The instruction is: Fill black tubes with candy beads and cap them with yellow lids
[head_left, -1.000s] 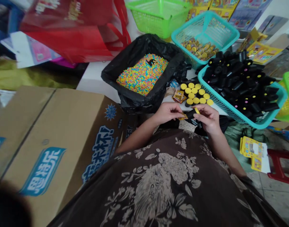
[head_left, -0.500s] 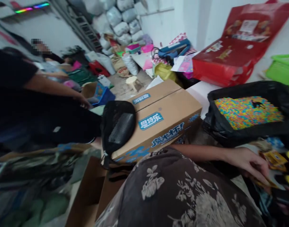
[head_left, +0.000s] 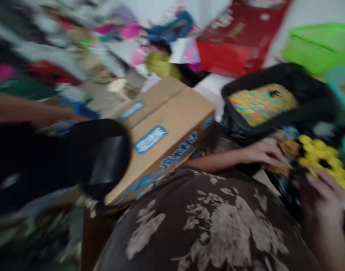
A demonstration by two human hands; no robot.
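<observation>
Room: You are in a cluttered work room, with white walls at the top of a heavily blurred view and colourful packages (head_left: pixel 129 32) heaped beyond the counter.

Counter: The white counter (head_left: pixel 210 92) carries a black bin bag (head_left: pixel 240 126) full of multicoloured beads (head_left: pixel 262 103). A red bag (head_left: pixel 231 49) and a green basket (head_left: pixel 319 47) lie past it, and the corner of a teal basket (head_left: pixel 341 84) shows at the right edge.

Left hand: Your left hand (head_left: pixel 262 155) reaches out flat, its fingers loosely spread and curving down beside small yellow packets (head_left: pixel 289 148). You can't tell whether it pinches anything.

Right hand: Your right hand (head_left: pixel 320 203) is raised at the lower right with its fingers curved, just below a dark item (head_left: pixel 298 175). Blur hides whether it grips that item.

Task items: A tight cluster of yellow-capped black tubes (head_left: pixel 320 158) sits on the counter just beyond your hands, right of the packets.

Nearby: A cardboard carton (head_left: pixel 172 131) with blue print lies left of your brown floral top (head_left: pixel 208 226). Beyond the carton are a black mesh-panelled object (head_left: pixel 100 160) and a co-worker's forearm (head_left: pixel 28 111).
</observation>
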